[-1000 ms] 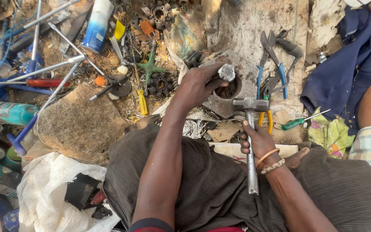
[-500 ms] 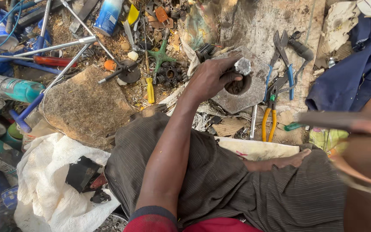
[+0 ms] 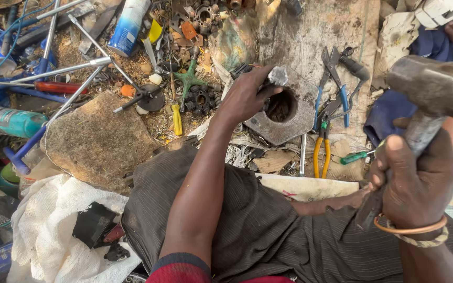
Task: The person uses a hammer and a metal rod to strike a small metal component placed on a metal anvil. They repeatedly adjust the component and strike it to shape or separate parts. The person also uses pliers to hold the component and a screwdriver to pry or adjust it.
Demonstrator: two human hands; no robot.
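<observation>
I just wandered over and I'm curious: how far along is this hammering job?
Set up, it seems: a small metal piece stands at the rim of the holed metal block, pinched by the left hand. In hand: the right hand holds the hammer raised high, well clear of the piece. Left: the blow itself; the piece sits proud of the block, not driven in.

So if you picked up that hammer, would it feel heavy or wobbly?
Probably heavy at the top: the hammer has a thick metal head on a thinner handle. It looks stiff, not floppy. The right hand grips it tightly, so it may want to tip head-first.
</observation>
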